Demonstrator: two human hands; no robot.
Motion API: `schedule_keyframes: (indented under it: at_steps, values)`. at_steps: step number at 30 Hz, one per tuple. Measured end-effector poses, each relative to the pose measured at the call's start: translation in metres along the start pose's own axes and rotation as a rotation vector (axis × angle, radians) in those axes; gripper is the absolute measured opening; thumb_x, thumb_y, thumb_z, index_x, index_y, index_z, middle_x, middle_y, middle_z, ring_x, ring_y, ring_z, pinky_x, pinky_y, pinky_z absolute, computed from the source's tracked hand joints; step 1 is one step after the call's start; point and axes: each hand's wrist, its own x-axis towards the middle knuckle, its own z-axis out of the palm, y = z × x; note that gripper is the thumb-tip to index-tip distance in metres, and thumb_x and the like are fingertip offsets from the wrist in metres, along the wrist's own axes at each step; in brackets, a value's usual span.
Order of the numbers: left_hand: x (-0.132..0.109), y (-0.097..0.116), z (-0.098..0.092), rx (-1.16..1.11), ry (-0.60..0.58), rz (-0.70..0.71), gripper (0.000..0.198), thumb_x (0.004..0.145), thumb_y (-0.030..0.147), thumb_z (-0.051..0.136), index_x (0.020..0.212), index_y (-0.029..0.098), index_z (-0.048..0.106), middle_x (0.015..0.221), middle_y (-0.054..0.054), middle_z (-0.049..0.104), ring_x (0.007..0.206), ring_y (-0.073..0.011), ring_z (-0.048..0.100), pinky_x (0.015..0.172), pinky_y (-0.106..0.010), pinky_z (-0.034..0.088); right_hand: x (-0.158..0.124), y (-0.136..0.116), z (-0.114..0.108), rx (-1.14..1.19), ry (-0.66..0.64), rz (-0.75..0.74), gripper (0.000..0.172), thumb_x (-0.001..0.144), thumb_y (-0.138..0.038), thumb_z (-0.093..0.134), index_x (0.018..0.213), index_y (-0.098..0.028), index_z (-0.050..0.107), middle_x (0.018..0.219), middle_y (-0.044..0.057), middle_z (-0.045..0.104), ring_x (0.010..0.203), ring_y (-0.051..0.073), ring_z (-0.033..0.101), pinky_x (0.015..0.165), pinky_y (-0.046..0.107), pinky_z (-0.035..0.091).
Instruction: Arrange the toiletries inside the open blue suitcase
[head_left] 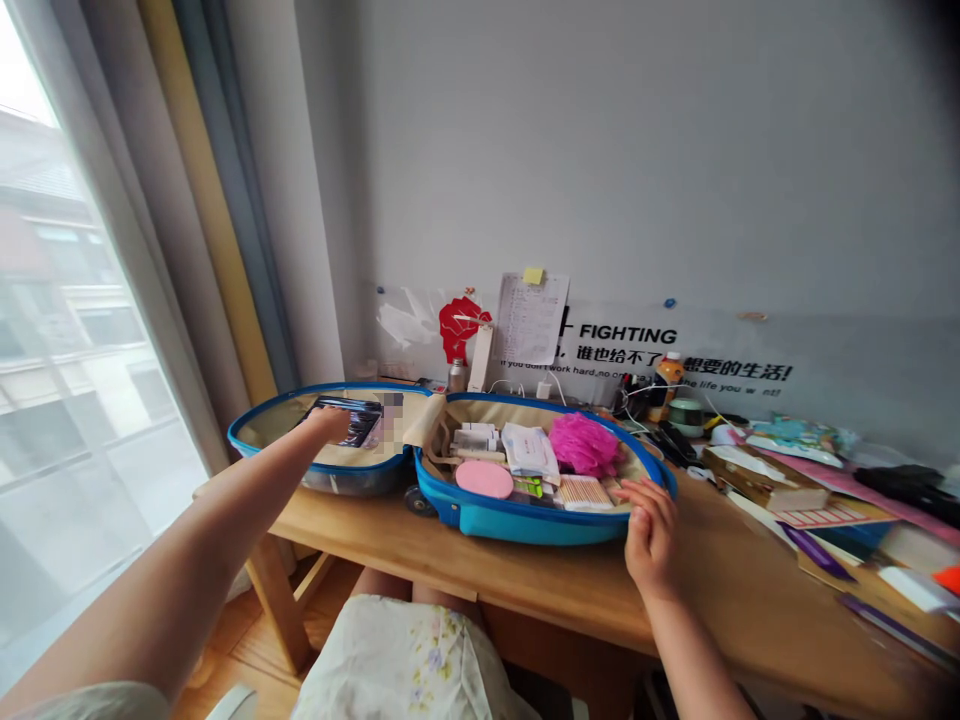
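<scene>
A blue hard-shell suitcase [517, 525] lies wide open between the hands, its two halves side by side. The left hand [328, 423] stretches out over the beige-lined lid half [259, 428], its fingertips at the edge of a dark flat slab [354, 424]. A pixelated patch covers the spot just beyond it, and I cannot tell whether the hand has hold of the slab. The right hand [649, 530] sits at the front rim of the suitcase, half open with its fingers loosely curled, holding nothing that shows.

Just left of the right hand, the deeper half is packed with a pink shower puff [585, 445], a round pink sponge [484, 478], a box of cotton swabs [583, 492] and white packets [530, 452].

The suitcase rests on a wooden surface [720, 570], which carries stacked books [765, 478] and papers to the right of the right hand. Beyond the suitcase, an orange-capped bottle [667, 380] stands by a gray wall [600, 150] bearing a "FIGHTING" poster [630, 335]. Left of the left hand, curtains [202, 200] hang beside a bright window [75, 350].
</scene>
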Motion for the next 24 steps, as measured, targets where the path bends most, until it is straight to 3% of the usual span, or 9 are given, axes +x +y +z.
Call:
schedule_keyframes:
  at_steps: [3,7,15,21,24]
  values:
    - [-0.008,-0.02,0.015,0.071,-0.074,-0.064,0.039,0.065,0.023,0.074,0.104,0.019,0.07,0.112,-0.017,0.072,0.11,-0.0345,0.064,0.09,-0.043,0.051,0.0,0.001,-0.001,-0.012,-0.003,-0.004,0.035,0.097,-0.03,0.033,0.096,-0.021,0.066,0.1,0.01,0.067,0.111,0.026,0.058,0.098,0.051,0.045]
    - [-0.008,-0.027,0.023,0.12,-0.099,-0.045,0.029,0.069,0.022,0.076,0.097,0.016,0.071,0.112,-0.019,0.071,0.109,-0.0345,0.065,0.089,-0.041,0.051,0.0,0.001,-0.002,-0.025,-0.011,-0.015,0.036,0.098,-0.032,0.032,0.097,-0.021,0.066,0.1,0.01,0.067,0.112,0.026,0.058,0.098,0.05,0.045]
    - [0.001,-0.021,0.02,0.191,-0.059,0.083,0.037,0.068,0.016,0.077,0.105,0.013,0.069,0.112,-0.021,0.07,0.108,-0.0372,0.064,0.091,-0.044,0.049,0.0,0.0,-0.001,-0.04,0.006,-0.039,0.036,0.099,-0.03,0.031,0.097,-0.02,0.065,0.098,0.01,0.067,0.111,0.025,0.058,0.097,0.049,0.045]
    - [0.003,-0.015,0.021,0.209,-0.036,0.119,0.024,0.069,0.021,0.074,0.093,0.016,0.07,0.101,-0.016,0.073,0.104,-0.0347,0.065,0.088,-0.041,0.048,-0.001,0.002,-0.001,-0.043,0.0,-0.044,0.035,0.098,-0.03,0.031,0.096,-0.02,0.065,0.099,0.01,0.067,0.111,0.026,0.059,0.097,0.05,0.045]
    - [0.0,-0.015,0.023,0.204,-0.023,0.097,0.025,0.075,0.022,0.066,0.099,0.016,0.07,0.103,-0.017,0.073,0.103,-0.0331,0.066,0.086,-0.039,0.049,-0.001,0.002,-0.002,-0.043,0.002,-0.046,0.034,0.098,-0.029,0.032,0.097,-0.021,0.065,0.099,0.01,0.067,0.111,0.026,0.059,0.097,0.05,0.046]
